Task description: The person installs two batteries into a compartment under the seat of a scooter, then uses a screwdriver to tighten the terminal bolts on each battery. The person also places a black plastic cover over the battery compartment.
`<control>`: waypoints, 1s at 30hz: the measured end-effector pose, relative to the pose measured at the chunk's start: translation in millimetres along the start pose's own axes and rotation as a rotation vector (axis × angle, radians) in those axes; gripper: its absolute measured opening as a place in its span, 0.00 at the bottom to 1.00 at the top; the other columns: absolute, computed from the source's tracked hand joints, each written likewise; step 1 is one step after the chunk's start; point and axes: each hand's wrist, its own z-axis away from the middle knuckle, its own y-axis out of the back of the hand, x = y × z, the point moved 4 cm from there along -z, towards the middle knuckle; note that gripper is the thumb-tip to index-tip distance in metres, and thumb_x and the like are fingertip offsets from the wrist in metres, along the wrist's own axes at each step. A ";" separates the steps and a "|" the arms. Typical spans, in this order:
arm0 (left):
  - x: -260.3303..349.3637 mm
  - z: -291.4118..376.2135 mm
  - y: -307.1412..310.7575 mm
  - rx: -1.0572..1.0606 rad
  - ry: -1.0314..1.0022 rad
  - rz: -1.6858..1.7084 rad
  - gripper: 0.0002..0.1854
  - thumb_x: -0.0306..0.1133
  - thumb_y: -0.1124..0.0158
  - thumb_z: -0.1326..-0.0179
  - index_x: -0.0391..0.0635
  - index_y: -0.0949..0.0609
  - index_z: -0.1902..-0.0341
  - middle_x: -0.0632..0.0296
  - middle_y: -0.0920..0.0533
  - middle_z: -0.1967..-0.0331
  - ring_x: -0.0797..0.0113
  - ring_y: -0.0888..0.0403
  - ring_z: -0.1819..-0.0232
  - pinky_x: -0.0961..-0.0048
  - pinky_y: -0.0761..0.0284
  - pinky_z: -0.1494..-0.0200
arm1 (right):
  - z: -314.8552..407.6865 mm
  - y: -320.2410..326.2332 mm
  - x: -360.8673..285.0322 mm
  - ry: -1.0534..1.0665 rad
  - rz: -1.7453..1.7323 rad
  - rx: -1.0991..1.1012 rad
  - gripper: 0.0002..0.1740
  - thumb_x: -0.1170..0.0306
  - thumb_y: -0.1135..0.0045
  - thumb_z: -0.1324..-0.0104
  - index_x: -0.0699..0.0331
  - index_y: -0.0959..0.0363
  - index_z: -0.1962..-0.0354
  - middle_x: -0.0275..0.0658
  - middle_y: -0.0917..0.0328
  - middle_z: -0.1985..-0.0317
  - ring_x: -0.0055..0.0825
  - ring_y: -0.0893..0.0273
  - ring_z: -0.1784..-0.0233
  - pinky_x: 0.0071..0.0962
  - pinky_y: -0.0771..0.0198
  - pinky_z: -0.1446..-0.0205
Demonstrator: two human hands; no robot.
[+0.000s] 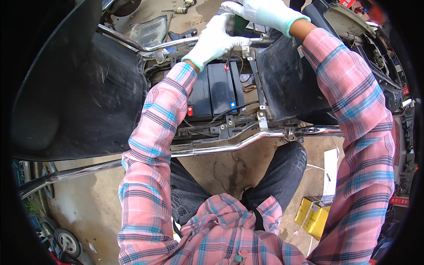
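Observation:
My left hand (215, 39), in a white knit glove with a mint cuff, is raised over the far side of an open vehicle frame. Its thumb and fingers lie around a dark green object (241, 25), partly blurred and hard to identify. From above, my right hand (265, 14), gloved alike, meets the same object; its grip is mostly hidden. Below the hands, black batteries (222, 89) sit side by side in the frame. They carry a red terminal (190, 111) and a blue terminal (233, 105). A black cable (228, 111) runs along their near end.
Chrome tube rails (228, 148) cross the near and far sides. Black plastic panels (109, 89) flank the battery bay. A cordless drill (184, 34) and another power tool (180, 10) lie on the floor beyond. A yellow carton (311, 217) stands at my right.

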 end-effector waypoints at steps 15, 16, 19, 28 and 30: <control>0.1 -4.2 -6.0 -0.087 0.014 0.472 0.37 0.42 0.25 0.46 0.37 0.28 0.37 0.53 0.19 0.48 0.67 0.19 0.52 0.71 0.22 0.52 | 2.9 -17.0 11.4 -0.013 -0.129 -0.177 0.22 0.53 0.45 0.38 0.65 0.18 0.68 0.48 0.19 0.69 0.43 0.21 0.65 0.41 0.29 0.60; 1.2 -2.4 -8.3 -0.121 0.041 0.369 0.37 0.41 0.26 0.45 0.36 0.30 0.35 0.52 0.20 0.46 0.67 0.20 0.50 0.71 0.22 0.51 | 5.4 -10.2 16.4 -0.126 -0.024 -0.002 0.23 0.52 0.46 0.36 0.65 0.19 0.71 0.49 0.19 0.71 0.44 0.21 0.67 0.41 0.29 0.61; 4.1 0.9 -4.9 -0.077 0.048 0.023 0.35 0.35 0.28 0.44 0.36 0.31 0.35 0.55 0.19 0.48 0.71 0.21 0.48 0.72 0.22 0.52 | 10.5 -7.7 13.5 -0.218 0.005 -0.109 0.25 0.49 0.46 0.37 0.65 0.19 0.69 0.49 0.18 0.67 0.43 0.21 0.66 0.41 0.29 0.61; -8.8 1.8 -9.6 0.008 0.065 0.004 0.41 0.49 0.25 0.51 0.35 0.27 0.39 0.50 0.16 0.58 0.61 0.15 0.65 0.65 0.20 0.56 | 6.9 -6.0 1.3 -0.164 -0.034 -0.031 0.26 0.49 0.47 0.39 0.67 0.18 0.70 0.50 0.20 0.72 0.44 0.21 0.67 0.41 0.28 0.62; -14.6 2.8 -15.9 -0.051 0.152 0.115 0.37 0.45 0.26 0.47 0.35 0.27 0.39 0.53 0.16 0.59 0.70 0.16 0.67 0.72 0.21 0.60 | 10.1 -7.5 -7.0 -0.020 -0.129 -0.280 0.25 0.50 0.46 0.39 0.67 0.18 0.71 0.50 0.20 0.74 0.44 0.21 0.70 0.42 0.28 0.63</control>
